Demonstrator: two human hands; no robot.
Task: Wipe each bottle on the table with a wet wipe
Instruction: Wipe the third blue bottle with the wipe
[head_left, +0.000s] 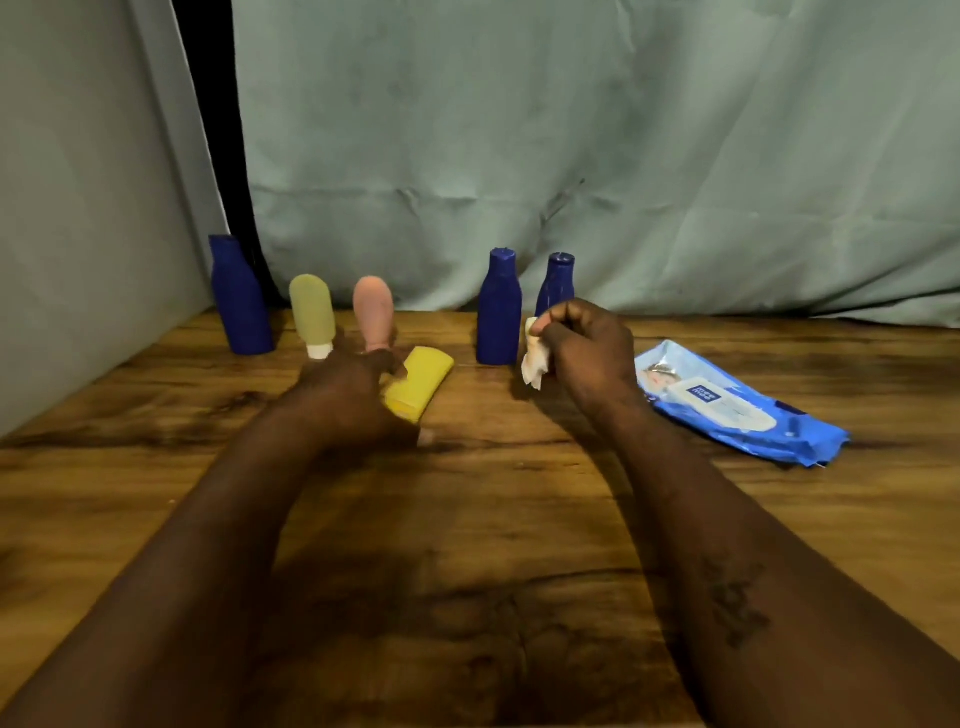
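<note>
On the table (519, 467), blue bottles (498, 312) line the far edge; the yellow bottle (418, 382) lies nearer, probably next for wiping. The left hand (353, 389) touches it, fingers too blurred to judge. The right hand (584, 348) bunches the wet wipe (535, 361) in curled fingers, ready.

On my feed: both arms bare from hands down to bottom frame edge. Right forearm (727, 530) carries dark tattoo (735, 605), pattern too blurred for me to read. Left hand (353, 395) blurred, outline soft; right hand (582, 348) sharper, knuckles distinct.
</note>
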